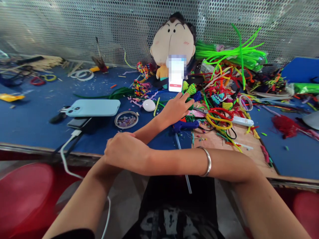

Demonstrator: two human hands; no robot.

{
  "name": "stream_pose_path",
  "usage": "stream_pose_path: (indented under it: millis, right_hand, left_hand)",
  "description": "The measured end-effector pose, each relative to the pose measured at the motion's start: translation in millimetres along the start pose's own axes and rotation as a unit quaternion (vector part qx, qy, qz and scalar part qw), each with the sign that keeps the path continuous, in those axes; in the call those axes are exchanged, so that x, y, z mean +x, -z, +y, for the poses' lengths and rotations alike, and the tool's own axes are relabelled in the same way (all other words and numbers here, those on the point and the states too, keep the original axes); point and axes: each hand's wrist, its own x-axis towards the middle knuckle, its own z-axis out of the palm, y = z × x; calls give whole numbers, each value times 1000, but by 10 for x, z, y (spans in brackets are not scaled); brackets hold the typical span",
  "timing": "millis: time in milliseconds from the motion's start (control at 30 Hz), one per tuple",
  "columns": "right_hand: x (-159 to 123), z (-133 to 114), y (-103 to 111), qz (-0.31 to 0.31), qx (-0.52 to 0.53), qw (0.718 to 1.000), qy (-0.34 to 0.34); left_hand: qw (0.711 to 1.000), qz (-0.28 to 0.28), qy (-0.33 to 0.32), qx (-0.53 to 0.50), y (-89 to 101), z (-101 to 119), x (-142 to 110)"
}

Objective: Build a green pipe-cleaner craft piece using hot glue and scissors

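Observation:
My left hand (176,107) reaches forward with its fingers spread, just below a lit phone (175,74) that leans upright against a plush doll (171,43). The fingertips are close to small green and yellow craft pieces (191,89); whether they touch them I cannot tell. Crossed over in front, my right hand (127,151) lies on my left forearm, its fingers curled round it. A silver bangle (207,161) circles the right arm. Under the left hand lies a blue glue gun (185,125), with a glue stick (185,166) jutting past the table edge. Scissors (219,118) with red and yellow handles lie to the right.
A light blue phone (96,108) rests on a dark block with a white cable (65,159). A round dish of beads (126,119) and a white egg-shaped thing (149,105) are nearby. Green pipe cleaners (231,54) pile at back right. Red stools (27,196) stand below.

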Motion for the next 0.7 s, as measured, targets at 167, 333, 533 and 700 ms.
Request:
stream_pose_path:
  millis: [167,333,533,700]
  right_hand:
    - [7,-35,-54,8,-8,1000,6]
    - [-28,-32,-24,6,-31,999,14]
    - [-52,-30,5,-7,-34,999,23]
    - [-40,-3,-24,-4,-28,999,27]
  left_hand:
    - [1000,7,-3,-3,-16,4,3]
    - [1000,9,-5,-2,-20,0,5]
    - [1000,6,-7,-2,-31,-3,4]
    - [1000,6,-6,-3,-33,-1,-2]
